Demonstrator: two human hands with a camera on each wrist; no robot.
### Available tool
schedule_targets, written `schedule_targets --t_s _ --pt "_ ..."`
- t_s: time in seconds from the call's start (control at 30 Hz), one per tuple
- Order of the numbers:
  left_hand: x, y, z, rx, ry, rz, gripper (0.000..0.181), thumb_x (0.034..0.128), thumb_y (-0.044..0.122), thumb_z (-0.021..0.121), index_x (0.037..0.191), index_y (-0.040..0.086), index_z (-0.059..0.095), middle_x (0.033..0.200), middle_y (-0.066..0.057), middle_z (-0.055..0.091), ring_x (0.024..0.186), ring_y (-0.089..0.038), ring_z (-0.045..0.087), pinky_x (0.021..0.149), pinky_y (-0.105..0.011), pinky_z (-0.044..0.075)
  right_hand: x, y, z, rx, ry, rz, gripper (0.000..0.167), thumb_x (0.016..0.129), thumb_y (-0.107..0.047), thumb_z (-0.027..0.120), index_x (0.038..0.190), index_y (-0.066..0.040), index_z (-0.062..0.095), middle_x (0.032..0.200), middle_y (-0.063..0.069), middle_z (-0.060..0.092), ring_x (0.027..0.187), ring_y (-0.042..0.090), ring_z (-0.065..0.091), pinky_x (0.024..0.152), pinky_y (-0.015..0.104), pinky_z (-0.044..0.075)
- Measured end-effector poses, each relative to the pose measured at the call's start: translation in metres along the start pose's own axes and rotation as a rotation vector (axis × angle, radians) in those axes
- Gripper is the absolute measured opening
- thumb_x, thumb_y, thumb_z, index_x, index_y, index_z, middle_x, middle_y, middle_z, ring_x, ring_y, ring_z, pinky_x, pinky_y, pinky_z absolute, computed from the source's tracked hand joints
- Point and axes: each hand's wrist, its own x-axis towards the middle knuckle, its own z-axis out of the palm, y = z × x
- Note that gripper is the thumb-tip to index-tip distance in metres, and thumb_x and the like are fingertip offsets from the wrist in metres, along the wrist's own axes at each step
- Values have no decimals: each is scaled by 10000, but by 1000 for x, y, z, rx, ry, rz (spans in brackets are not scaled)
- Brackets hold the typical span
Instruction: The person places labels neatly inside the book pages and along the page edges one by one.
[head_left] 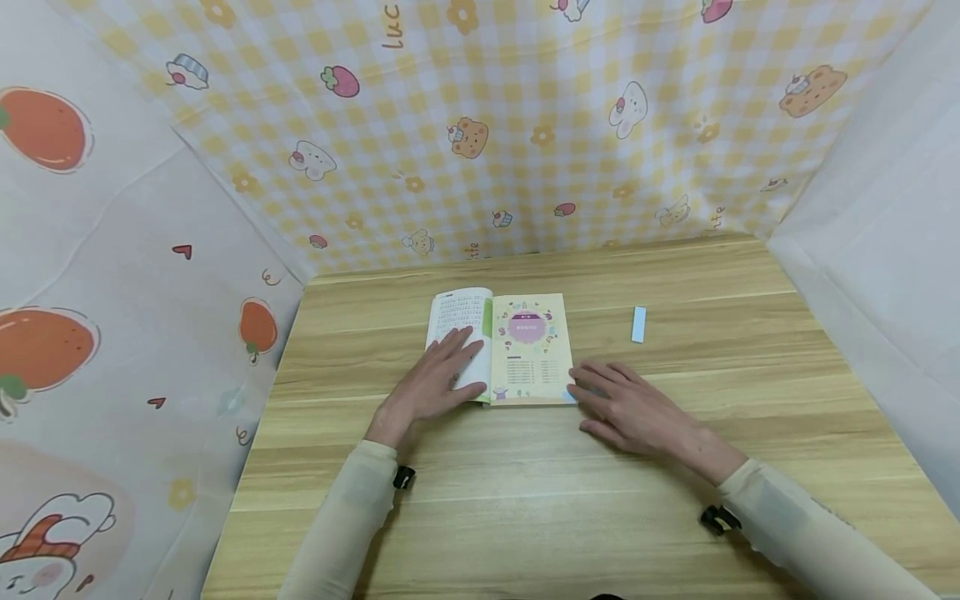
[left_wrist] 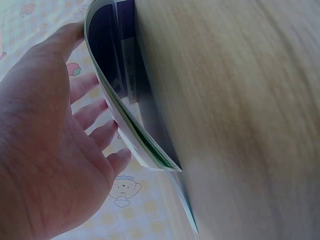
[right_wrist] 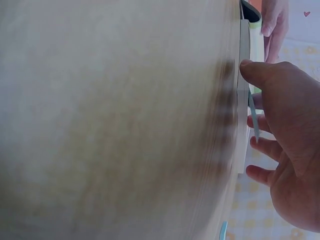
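Note:
An open book (head_left: 527, 350) lies on the wooden table, with printed text on its left page and a pink round design on its right page. My left hand (head_left: 438, 379) rests across the left page with fingers spread; its curved page edges (left_wrist: 132, 125) show in the left wrist view. At the lower right corner of the book, my right hand (head_left: 626, 406) touches the edge with its fingertips, fingers fairly straight. A thin pale-blue strip (right_wrist: 254, 115) stands by those fingers in the right wrist view; whether it is a page corner or a separate piece I cannot tell.
A small light-blue rectangular piece (head_left: 638, 324) lies flat on the table (head_left: 720, 333), right of the book. A yellow checked cloth (head_left: 525, 125) hangs behind the table. White cloths (head_left: 150, 208) hang on both sides.

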Motion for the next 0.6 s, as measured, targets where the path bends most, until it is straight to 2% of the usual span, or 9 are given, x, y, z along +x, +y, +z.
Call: schedule_targets --t_s 0.23,0.4,0.6 --pt "0 0 0 2 2 -1 837 1102 599 652 1781 194 376 1922 -37 179 1808 -287 119 1481 -572 129 1 2 -4 49 13 -3 606 1066 -453 770 1516 -52 710 1661 179 628 1570 422 574 1282 633 494" --pt "1 1 0 1 -2 -2 837 1100 600 654 1780 196 378 1922 -40 181 1807 -294 120 1480 -574 130 1 1 -5 92 33 -12 581 1053 -424 794 1510 -72 721 1640 160 652 1568 416 577 1268 640 501" --pt "1 1 -1 -1 -6 -6 837 1102 604 650 1783 202 372 1924 -34 171 1808 -289 111 1482 -565 123 1 -4 -4 89 -4 -36 579 1072 -459 761 1543 -126 704 1670 163 621 1582 425 557 1264 645 495"
